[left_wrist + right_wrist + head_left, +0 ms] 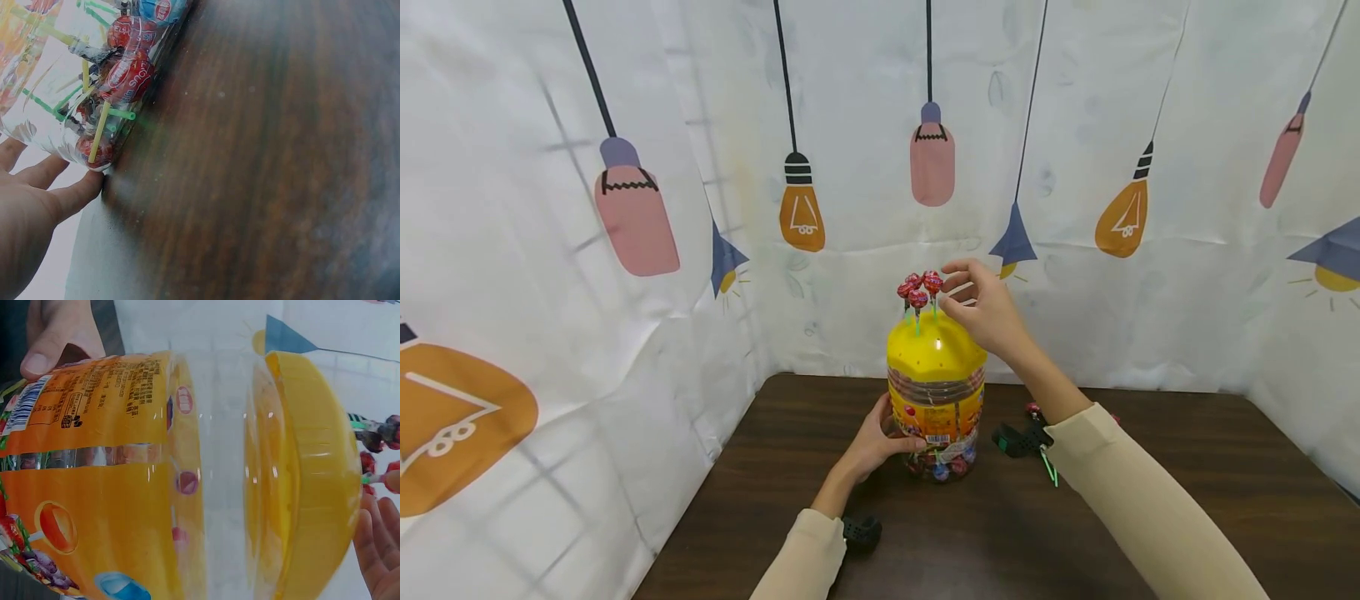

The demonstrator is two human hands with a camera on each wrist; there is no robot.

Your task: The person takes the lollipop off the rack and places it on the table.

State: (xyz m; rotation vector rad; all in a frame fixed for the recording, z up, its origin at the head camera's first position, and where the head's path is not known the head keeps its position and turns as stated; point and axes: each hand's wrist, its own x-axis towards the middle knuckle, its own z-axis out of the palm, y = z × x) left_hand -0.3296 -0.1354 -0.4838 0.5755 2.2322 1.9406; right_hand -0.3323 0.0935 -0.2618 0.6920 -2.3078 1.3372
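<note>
A big clear plastic jar with an orange candy label (936,425) stands upright on the table, and wrapped lollipops show through its base. Its yellow lid (936,350) has small holes on top. Several red-wrapped lollipops (917,298) stick up from the lid on green sticks. My left hand (872,442) grips the jar low on its left side, thumb across the front. Beside the lollipops is my right hand (981,300), its fingers loosely bent and thumb apart from the index finger. In the right wrist view, a right fingertip (392,481) overlaps the end of a lollipop stick.
Loose lollipops with green sticks (1051,467) lie on the dark wooden table (1187,475), partly hidden by the right forearm. A white curtain (865,208) printed with lamps hangs behind the table. Each wrist wears a black device (861,533).
</note>
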